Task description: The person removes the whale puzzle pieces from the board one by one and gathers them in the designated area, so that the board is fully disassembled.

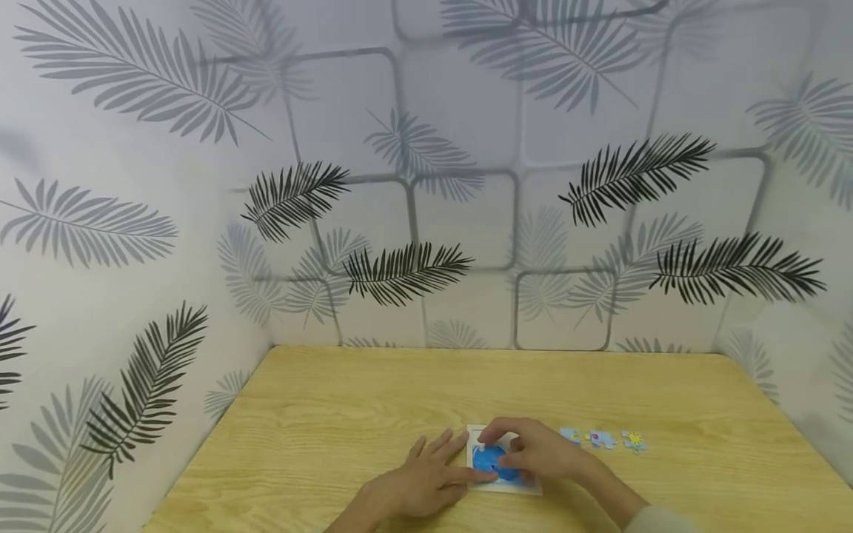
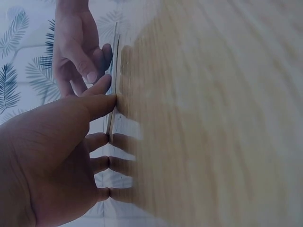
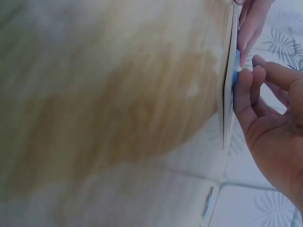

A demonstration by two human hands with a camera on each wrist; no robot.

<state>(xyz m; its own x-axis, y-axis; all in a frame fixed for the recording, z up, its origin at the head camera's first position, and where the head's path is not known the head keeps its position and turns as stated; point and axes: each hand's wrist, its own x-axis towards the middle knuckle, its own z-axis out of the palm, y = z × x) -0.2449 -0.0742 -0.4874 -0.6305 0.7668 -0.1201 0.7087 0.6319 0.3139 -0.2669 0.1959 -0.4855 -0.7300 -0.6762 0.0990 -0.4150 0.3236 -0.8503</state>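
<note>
- On the wood-grain table [image 1: 320,414], a blue-pictured jigsaw board [image 1: 514,488] lies between the hands.
- Left hand [image 1: 426,481]: fingers extended, spread at its left edge.
- Right hand [image 1: 536,448], nearer the loose jigsaw pieces [image 1: 603,439] rowed sideways to its right: fingers bent over the picture; whether gripping, I cannot tell.
</note>
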